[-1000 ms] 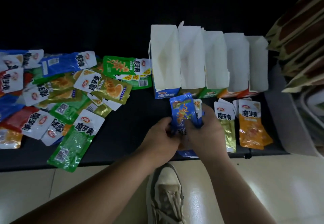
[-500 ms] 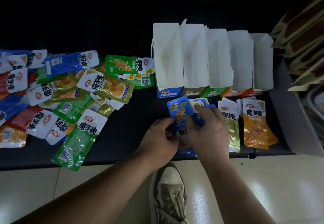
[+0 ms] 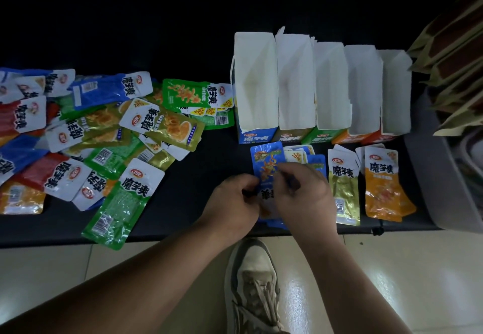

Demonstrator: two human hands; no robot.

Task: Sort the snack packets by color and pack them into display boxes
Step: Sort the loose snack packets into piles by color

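Observation:
Both hands hold a small stack of blue snack packets [image 3: 267,162] low over the black table, in front of the blue display box [image 3: 257,137]. My left hand [image 3: 232,204] pinches the stack's left edge and my right hand [image 3: 300,190] covers its right side with curled fingers. Several open display boxes stand in a row: blue, olive [image 3: 294,137], green [image 3: 322,135], orange [image 3: 345,137] and red-orange [image 3: 379,137]. An olive-gold packet pile [image 3: 343,184] and an orange packet pile [image 3: 381,187] lie in front of them. A mixed heap of packets [image 3: 91,135] covers the table's left half.
The black table's front edge [image 3: 170,239] runs just under my wrists. A grey bin [image 3: 431,177] and stacked brown cartons [image 3: 452,54] stand at the right. My shoe [image 3: 254,281] rests on the pale tiled floor below.
The blue stack went from standing upright in both hands to lying lower and flatter on the table. My right hand slid over its right side.

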